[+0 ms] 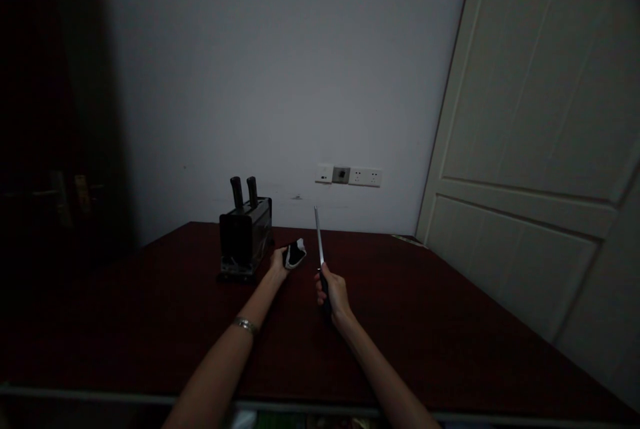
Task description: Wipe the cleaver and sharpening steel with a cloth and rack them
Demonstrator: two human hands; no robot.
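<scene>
My right hand point(332, 294) is wrapped round the black handle of a sharpening steel point(319, 237), whose thin silvery rod points up and away. To its left, my left hand point(279, 261), closed, grips a dark piece with a pale, crumpled-looking edge point(295, 255); I cannot make out its kind. The two held things are apart. Just left of my left hand stands a dark knife block point(246, 235) with shiny sides. Two black knife handles point(244, 193) stick up from its top, their blades hidden inside.
The dark red table point(400, 322) reaches back to a pale wall with a row of sockets and switches point(349, 175). A white panelled door point(530, 169) borders the right side. At the far left, a dark door with a handle point(60, 199) shows dimly.
</scene>
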